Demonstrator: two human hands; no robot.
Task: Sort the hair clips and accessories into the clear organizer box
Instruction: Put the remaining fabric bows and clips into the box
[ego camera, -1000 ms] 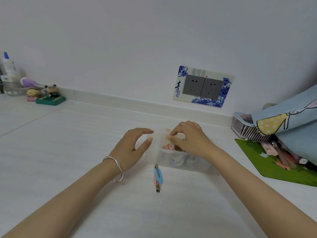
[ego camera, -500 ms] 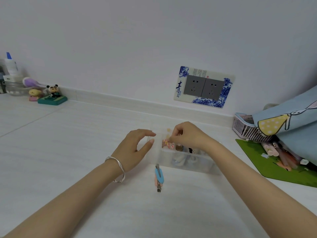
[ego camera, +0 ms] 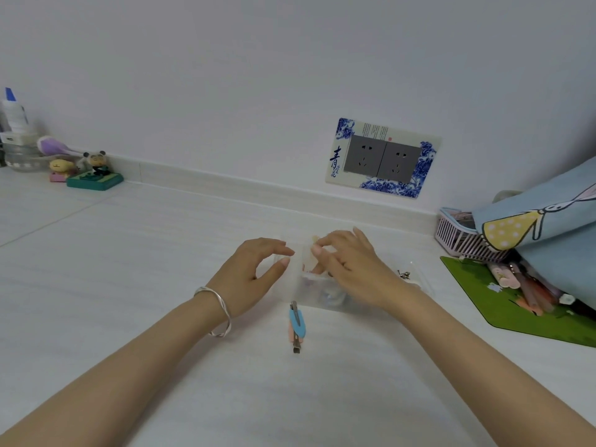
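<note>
left hand (ego camera: 251, 275) curls its grip round the end of the clear organizer box (ego camera: 324, 301), right hand (ego camera: 351, 269) reaches inside, its grip impossible to tell, blue hair clip (ego camera: 297, 323) just beside

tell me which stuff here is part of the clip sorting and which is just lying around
Part of the job:
clear organizer box
clips inside it
blue and pink hair clip lying in front of it
left hand at its left end
right hand reaching into it

Just lying about:
socket plate
pink basket
green mat
panda figurine
bottle
</note>
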